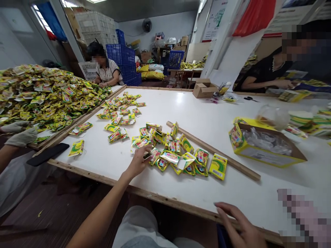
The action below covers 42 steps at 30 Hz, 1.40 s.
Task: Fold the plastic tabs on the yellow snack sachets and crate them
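Observation:
My left hand (139, 160) reaches across the white table (181, 113) and pinches a small yellow-green sachet (149, 154) at the left edge of a loose cluster of sachets (181, 155). My right hand (240, 227) rests at the table's near wooden edge, fingers loosely spread, holding nothing. A thin wooden stick (214, 151) lies diagonally just beyond the cluster. More sachets (121, 110) are scattered farther back on the left.
An open yellow carton (263, 144) with clear plastic inside sits to the right. A huge heap of sachets (43, 93) fills the left table, where a gloved hand (22, 136) works. A black phone (48, 154) lies at the left edge. Two other people sit at the back.

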Motion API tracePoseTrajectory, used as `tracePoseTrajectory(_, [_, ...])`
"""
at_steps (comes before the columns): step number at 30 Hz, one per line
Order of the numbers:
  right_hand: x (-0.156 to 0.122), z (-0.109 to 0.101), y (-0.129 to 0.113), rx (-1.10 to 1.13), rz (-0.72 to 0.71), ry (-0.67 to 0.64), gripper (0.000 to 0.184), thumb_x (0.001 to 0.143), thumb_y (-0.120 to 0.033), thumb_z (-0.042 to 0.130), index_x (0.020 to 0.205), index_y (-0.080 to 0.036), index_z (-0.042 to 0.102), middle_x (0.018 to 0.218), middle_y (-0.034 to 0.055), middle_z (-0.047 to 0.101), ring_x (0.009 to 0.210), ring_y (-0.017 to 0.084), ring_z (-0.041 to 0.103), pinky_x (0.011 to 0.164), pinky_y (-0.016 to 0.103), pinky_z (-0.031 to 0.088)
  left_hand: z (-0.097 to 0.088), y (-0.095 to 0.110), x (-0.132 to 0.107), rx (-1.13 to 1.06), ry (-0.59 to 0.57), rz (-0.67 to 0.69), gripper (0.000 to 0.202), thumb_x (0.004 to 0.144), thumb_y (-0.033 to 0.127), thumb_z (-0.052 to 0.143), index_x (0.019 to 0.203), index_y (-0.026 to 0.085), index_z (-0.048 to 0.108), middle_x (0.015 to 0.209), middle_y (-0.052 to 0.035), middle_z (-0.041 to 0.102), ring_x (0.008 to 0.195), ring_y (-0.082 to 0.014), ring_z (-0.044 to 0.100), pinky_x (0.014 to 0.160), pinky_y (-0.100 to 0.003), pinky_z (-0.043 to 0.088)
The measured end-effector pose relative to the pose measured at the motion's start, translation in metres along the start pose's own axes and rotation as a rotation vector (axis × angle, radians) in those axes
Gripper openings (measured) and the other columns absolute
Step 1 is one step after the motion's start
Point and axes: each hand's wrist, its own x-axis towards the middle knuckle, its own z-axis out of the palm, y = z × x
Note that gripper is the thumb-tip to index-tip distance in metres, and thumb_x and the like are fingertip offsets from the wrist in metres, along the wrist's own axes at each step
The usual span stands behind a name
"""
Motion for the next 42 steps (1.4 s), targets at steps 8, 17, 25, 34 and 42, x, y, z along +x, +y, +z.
tracePoseTrajectory(8, [0.016, 0.105, -0.078, 0.261, -0.19, -0.091, 0.035, 0.085, -0.032, 0.056, 0.12, -0.026, 0.058, 0.12, 0.0069, 0.062, 0.103, 0.024, 0.063, 0.084, 0.035, 0.055, 0.051, 0.072, -0.037, -0.49, 0.277, -0.219, 0.037, 0.091, 0.035, 0.053, 0.122, 0.023, 0.038, 0.11, -0.0069, 0.054, 0.104, -0.0198, 0.055, 0.092, -0.032, 0.043])
tracePoseTrajectory(17, [0.023, 0.122, -0.056, 0.36, -0.047, -0.089, 0.036, 0.085, -0.031, 0.053, 0.119, -0.021, 0.052, 0.112, 0.0104, 0.067, 0.096, 0.023, 0.066, 0.081, 0.034, 0.055, 0.092, 0.078, -0.063, -0.631, 0.073, -0.317, 0.062, 0.081, 0.028, 0.066, 0.129, 0.023, 0.028, 0.127, -0.0114, 0.044, 0.116, -0.0232, 0.049, 0.1, -0.039, 0.041])
tracePoseTrajectory(25, [0.03, 0.118, -0.035, 0.521, 0.014, -0.031, 0.034, 0.086, -0.037, 0.056, 0.118, -0.025, 0.049, 0.112, 0.0091, 0.065, 0.1, 0.022, 0.066, 0.082, 0.032, 0.055, 0.089, 0.059, -0.059, -0.645, -0.015, -0.282, 0.033, 0.086, 0.023, 0.058, 0.117, 0.023, 0.046, 0.099, -0.0043, 0.058, 0.085, -0.0169, 0.061, 0.075, -0.029, 0.051])
tracePoseTrajectory(34, [0.045, 0.115, -0.035, 0.525, 0.005, -0.165, 0.026, 0.086, -0.04, 0.057, 0.102, -0.021, 0.062, 0.099, 0.0082, 0.068, 0.089, 0.022, 0.065, 0.08, 0.033, 0.053, 0.078, 0.05, -0.057, -0.631, -0.136, -0.294, 0.024, 0.084, 0.023, 0.06, 0.107, 0.02, 0.055, 0.094, -0.0025, 0.059, 0.076, -0.0149, 0.064, 0.067, -0.025, 0.051])
tracePoseTrajectory(42, [0.055, 0.126, -0.033, 0.622, 0.024, -0.018, 0.028, 0.08, -0.042, 0.066, 0.097, -0.02, 0.065, 0.095, 0.008, 0.069, 0.091, 0.024, 0.065, 0.08, 0.036, 0.053, 0.081, 0.052, -0.053, -0.621, -0.077, -0.215, 0.014, 0.085, 0.017, 0.056, 0.099, 0.019, 0.057, 0.1, -0.0059, 0.065, 0.097, -0.0201, 0.064, 0.089, -0.034, 0.05])
